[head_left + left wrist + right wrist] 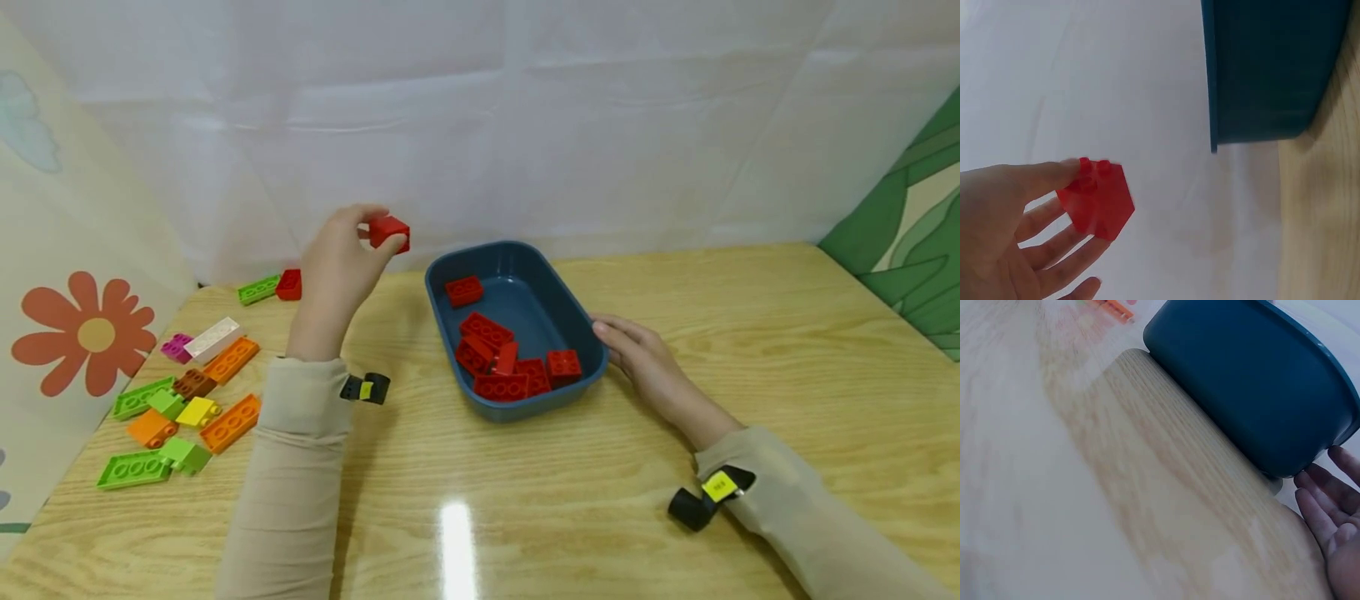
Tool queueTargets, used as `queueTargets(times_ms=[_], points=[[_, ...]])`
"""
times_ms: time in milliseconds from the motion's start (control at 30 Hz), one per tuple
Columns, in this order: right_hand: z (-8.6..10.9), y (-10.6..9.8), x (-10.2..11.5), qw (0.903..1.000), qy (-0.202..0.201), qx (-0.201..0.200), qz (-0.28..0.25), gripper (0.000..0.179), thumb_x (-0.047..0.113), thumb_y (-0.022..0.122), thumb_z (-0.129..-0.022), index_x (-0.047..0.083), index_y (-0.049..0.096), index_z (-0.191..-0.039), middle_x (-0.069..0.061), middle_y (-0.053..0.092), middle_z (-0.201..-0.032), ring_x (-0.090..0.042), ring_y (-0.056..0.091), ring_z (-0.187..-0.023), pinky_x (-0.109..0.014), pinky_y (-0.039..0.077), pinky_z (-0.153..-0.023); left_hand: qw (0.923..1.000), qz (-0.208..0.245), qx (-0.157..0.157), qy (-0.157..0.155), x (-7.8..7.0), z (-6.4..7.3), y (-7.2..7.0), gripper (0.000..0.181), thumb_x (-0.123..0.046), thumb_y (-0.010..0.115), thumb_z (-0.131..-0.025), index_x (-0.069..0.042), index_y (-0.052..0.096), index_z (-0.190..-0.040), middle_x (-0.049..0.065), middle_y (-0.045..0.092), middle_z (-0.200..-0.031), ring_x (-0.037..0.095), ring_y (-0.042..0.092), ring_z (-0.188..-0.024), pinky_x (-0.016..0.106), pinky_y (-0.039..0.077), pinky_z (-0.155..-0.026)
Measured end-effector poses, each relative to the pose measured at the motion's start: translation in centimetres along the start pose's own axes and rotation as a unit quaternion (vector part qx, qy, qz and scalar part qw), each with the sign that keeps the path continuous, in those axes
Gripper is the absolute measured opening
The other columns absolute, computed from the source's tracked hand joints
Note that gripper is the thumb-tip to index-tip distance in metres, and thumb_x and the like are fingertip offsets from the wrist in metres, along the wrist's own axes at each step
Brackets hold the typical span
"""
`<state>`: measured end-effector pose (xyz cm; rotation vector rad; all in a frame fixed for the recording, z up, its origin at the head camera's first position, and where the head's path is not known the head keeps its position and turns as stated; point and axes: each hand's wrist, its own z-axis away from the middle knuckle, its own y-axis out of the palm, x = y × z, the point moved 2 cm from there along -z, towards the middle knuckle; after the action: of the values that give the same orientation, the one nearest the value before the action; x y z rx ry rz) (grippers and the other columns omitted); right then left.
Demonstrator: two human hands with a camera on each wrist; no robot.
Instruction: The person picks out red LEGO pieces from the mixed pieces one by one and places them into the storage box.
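My left hand [341, 271] pinches a red toy brick [390, 234] between thumb and fingers, raised above the table to the left of a blue bin. In the left wrist view the brick [1099, 199] shows its studs and a sloped shape, with the thumb on the studded side. The blue bin [551, 304] holds several red bricks [501, 387], heaped mostly at its near end; one red brick [464, 291] lies apart near the far left corner. My right hand [637, 358] touches the bin's right side with its fingertips, fingers fairly straight, as the right wrist view also shows.
On the table's left lie several loose bricks: green [135, 470], orange [231, 423], yellow [199, 412], brown [194, 383], white [214, 339] and magenta [177, 348]. Farther back, a red brick [289, 285] sits beside a green one [258, 289]. A white cloth [600, 125] hangs behind the table.
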<state>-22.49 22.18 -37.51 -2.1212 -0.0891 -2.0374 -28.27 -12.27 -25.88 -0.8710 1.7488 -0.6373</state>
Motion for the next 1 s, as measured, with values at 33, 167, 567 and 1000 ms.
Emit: queueTargets(times_ms=[33, 167, 567, 1000], points=[[0.0, 0.0, 0.0, 1.0, 0.0, 0.0, 0.0, 0.058, 0.029, 0.048, -0.105, -0.013, 0.037, -0.145, -0.024, 0.045, -0.144, 0.002, 0.057, -0.111, -0.016, 0.045, -0.096, 0.9999, -0.005, 0.008, 0.005, -0.3, 0.1, 0.1, 0.051, -0.038, 0.068, -0.094, -0.013, 0.058, -0.138, 0.008, 0.06, -0.132, 0.027, 0.058, -0.114, 0.044, 0.05, -0.086], [0.0, 0.0, -0.1, 1.0, -0.001, -0.001, -0.004, 0.058, 0.028, 0.049, -0.105, -0.013, 0.037, -0.145, -0.02, 0.049, -0.141, 0.001, 0.057, -0.11, -0.016, 0.045, -0.095, 0.9982, -0.035, 0.038, 0.029, -1.7, 0.5, 0.7, 0.051, -0.04, 0.069, -0.093, -0.014, 0.059, -0.135, 0.006, 0.063, -0.126, 0.024, 0.06, -0.11, 0.042, 0.051, -0.083], [0.1, 0.2, 0.2, 0.9998, -0.012, -0.001, -0.015, 0.059, 0.029, 0.05, -0.105, -0.014, 0.039, -0.143, -0.006, 0.055, -0.132, 0.001, 0.058, -0.111, -0.016, 0.046, -0.095, 0.9744, -0.133, 0.116, 0.139, -6.0, 2.2, 2.3, 0.044, -0.038, 0.071, -0.092, -0.015, 0.064, -0.13, 0.004, 0.066, -0.121, 0.021, 0.06, -0.096, 0.036, 0.05, -0.078], [0.1, 0.2, 0.0, 0.9999, -0.011, 0.004, -0.005, 0.06, 0.031, 0.05, -0.105, -0.014, 0.039, -0.144, -0.011, 0.053, -0.136, 0.0, 0.057, -0.112, -0.017, 0.045, -0.096, 0.9432, -0.145, 0.222, 0.2, -6.8, 2.7, 5.0, 0.044, -0.036, 0.068, -0.094, -0.013, 0.063, -0.131, 0.002, 0.064, -0.128, 0.02, 0.06, -0.112, 0.036, 0.048, -0.093]])
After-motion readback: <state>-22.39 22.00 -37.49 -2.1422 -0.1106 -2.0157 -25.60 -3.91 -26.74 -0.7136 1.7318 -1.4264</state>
